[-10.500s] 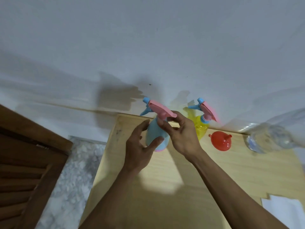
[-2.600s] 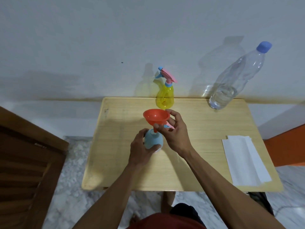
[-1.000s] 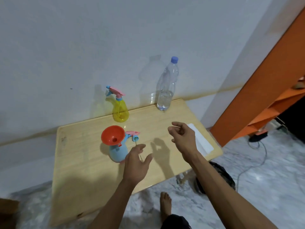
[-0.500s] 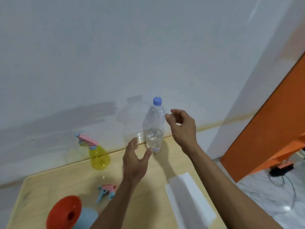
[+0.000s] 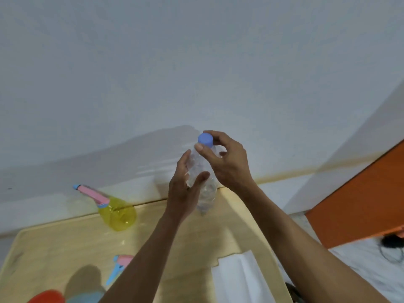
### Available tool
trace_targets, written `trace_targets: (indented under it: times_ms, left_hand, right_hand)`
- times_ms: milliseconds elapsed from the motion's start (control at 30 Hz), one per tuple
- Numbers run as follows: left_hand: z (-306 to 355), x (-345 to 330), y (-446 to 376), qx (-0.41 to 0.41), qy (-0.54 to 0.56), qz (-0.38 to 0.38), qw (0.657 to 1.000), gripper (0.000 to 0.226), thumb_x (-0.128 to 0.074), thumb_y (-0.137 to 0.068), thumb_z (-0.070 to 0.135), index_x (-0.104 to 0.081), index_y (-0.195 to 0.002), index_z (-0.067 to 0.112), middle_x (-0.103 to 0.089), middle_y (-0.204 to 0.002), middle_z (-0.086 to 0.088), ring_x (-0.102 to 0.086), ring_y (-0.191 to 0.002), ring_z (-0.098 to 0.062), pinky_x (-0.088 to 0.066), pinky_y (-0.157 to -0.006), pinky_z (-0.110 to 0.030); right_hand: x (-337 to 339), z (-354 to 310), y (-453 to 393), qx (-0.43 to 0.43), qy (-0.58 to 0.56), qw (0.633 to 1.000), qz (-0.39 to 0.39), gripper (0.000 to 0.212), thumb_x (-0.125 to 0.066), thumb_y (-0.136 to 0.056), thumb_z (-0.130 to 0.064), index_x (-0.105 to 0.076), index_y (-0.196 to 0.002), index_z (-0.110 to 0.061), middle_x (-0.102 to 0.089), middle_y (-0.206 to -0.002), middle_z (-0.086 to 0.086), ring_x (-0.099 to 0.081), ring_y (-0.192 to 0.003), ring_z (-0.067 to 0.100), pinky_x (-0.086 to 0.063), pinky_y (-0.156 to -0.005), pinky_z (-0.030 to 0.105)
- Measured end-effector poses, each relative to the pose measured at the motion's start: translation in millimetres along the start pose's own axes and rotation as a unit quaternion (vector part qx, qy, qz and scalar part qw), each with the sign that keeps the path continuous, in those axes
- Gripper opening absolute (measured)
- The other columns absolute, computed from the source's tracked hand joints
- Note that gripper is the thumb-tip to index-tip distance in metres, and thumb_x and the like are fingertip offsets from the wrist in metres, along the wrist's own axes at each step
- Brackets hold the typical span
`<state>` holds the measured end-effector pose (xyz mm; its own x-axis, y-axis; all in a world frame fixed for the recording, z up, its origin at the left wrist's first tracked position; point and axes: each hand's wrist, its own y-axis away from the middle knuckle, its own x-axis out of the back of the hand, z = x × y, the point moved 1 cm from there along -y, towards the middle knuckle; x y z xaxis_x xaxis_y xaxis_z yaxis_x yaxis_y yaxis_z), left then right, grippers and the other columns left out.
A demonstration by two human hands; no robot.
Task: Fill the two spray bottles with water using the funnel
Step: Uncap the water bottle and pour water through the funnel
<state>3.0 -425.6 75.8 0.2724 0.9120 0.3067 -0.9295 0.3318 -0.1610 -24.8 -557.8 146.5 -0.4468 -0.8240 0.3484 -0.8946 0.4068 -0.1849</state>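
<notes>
Red funnel (image 5: 47, 296) at bottom-left edge, seated on the blue spray bottle (image 5: 86, 297); its removed trigger head (image 5: 119, 266) lies loose on the table (image 5: 65, 243). Yellow spray bottle (image 5: 117, 212) capped, back by the wall. Left hand (image 5: 185, 189) wraps the clear water bottle (image 5: 204, 186) mid-body, thumb across the front. Right hand (image 5: 227, 162) pinches the blue cap (image 5: 205, 139). Thin-walled PET, part-full: likely light, squashy, slick if wet. Grip low and firm, don't squeeze once uncapped. White paper (image 5: 238, 278) far right.
</notes>
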Motion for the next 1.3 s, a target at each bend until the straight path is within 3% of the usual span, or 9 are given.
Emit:
trace_targets:
  times_ms: [167,267,433,533,600,700,833,1000,1300]
  left_hand:
    - [-0.1,-0.5,3.0,-0.009,-0.001,0.025,1.0,0.076,-0.068,-0.084,0.048,-0.035,-0.148,0.025,-0.05,-0.145,0.01,-0.047,-0.134,-0.002,-0.046,-0.108,-0.031]
    - [1.4,4.6,13.9,-0.021,-0.006,0.03,0.999,0.078,-0.068,-0.082,0.056,-0.036,-0.146,0.026,-0.05,-0.141,0.012,-0.048,-0.13,0.001,-0.048,-0.103,-0.031]
    - [16.1,25.9,43.7,-0.053,-0.004,0.021,0.998,0.083,-0.062,-0.082,0.065,-0.034,-0.15,0.025,-0.048,-0.148,0.004,-0.049,-0.133,-0.009,-0.049,-0.105,-0.038]
    - [30.1,41.7,73.1,-0.068,0.027,0.005,0.997,0.093,-0.051,-0.082,0.077,-0.035,-0.151,0.017,-0.051,-0.146,-0.001,-0.052,-0.132,-0.014,-0.045,-0.107,-0.04]
    - [35.6,50.9,96.2,-0.071,0.052,-0.007,0.996,0.096,-0.05,-0.082,0.077,-0.033,-0.152,0.012,-0.052,-0.145,-0.001,-0.052,-0.133,-0.016,-0.044,-0.109,-0.041]
    - [35.1,63.1,135.4,-0.056,0.078,-0.023,0.995,0.097,-0.052,-0.084,0.073,-0.028,-0.153,0.011,-0.052,-0.144,0.01,-0.052,-0.133,-0.013,-0.043,-0.109,-0.034]
    - [28.1,77.6,193.3,-0.024,0.06,-0.018,0.998,0.099,-0.049,-0.082,0.078,-0.026,-0.154,0.015,-0.048,-0.148,0.002,-0.049,-0.134,-0.007,-0.041,-0.109,-0.027]
    - [10.0,85.5,246.6,0.005,0.063,-0.009,0.998,0.097,-0.053,-0.081,0.076,-0.023,-0.156,0.022,-0.04,-0.156,0.004,-0.043,-0.141,-0.015,-0.035,-0.115,-0.052]
    - [3.6,84.3,292.8,0.005,0.056,-0.015,0.998,0.098,-0.055,-0.084,0.072,-0.013,-0.158,0.023,-0.029,-0.162,0.0,-0.035,-0.145,-0.017,-0.031,-0.117,-0.054]
  right_hand:
    - [-7.6,1.9,3.5,0.047,0.014,0.998,0.028,0.028,-0.069,-0.095,-0.033,-0.068,-0.118,-0.019,-0.069,-0.11,-0.012,-0.06,-0.1,0.001,-0.041,-0.083,0.003]
    - [-7.4,-4.7,17.5,0.059,0.016,0.998,0.029,0.029,-0.069,-0.095,-0.034,-0.067,-0.12,-0.02,-0.067,-0.113,-0.015,-0.06,-0.102,0.001,-0.04,-0.085,0.003]
    - [-2.9,-37.5,53.6,0.089,-0.007,0.996,0.004,0.031,-0.067,-0.096,-0.034,-0.067,-0.123,-0.02,-0.064,-0.113,-0.021,-0.058,-0.1,-0.016,-0.042,-0.087,0.004]
    - [-1.1,-59.8,82.3,0.097,-0.036,0.994,-0.026,0.031,-0.065,-0.098,-0.03,-0.066,-0.125,-0.016,-0.065,-0.115,-0.016,-0.058,-0.099,-0.018,-0.043,-0.084,0.002]
    - [-2.6,-69.7,103.2,0.098,-0.053,0.993,-0.042,0.03,-0.064,-0.099,-0.028,-0.066,-0.125,-0.013,-0.068,-0.115,-0.009,-0.063,-0.1,-0.011,-0.047,-0.082,0.007]
    - [-9.4,-74.7,138.1,0.089,-0.068,0.991,-0.068,0.028,-0.063,-0.099,-0.029,-0.066,-0.124,-0.015,-0.072,-0.116,-0.003,-0.068,-0.106,0.009,-0.054,-0.091,0.027]
    - [-22.7,-73.9,187.8,0.098,-0.075,0.987,-0.104,0.031,-0.061,-0.098,-0.03,-0.064,-0.124,-0.015,-0.072,-0.115,0.003,-0.069,-0.104,0.016,-0.055,-0.09,0.029]
    - [-33.9,-68.7,239.2,0.068,-0.08,0.985,-0.136,0.032,-0.06,-0.096,-0.034,-0.064,-0.124,-0.019,-0.071,-0.116,0.0,-0.067,-0.108,0.016,-0.054,-0.097,0.039]
    - [-29.6,-64.2,289.2,0.057,-0.099,0.983,-0.141,0.027,-0.064,-0.1,-0.024,-0.065,-0.125,-0.016,-0.071,-0.119,-0.001,-0.067,-0.113,0.015,-0.054,-0.1,0.04]
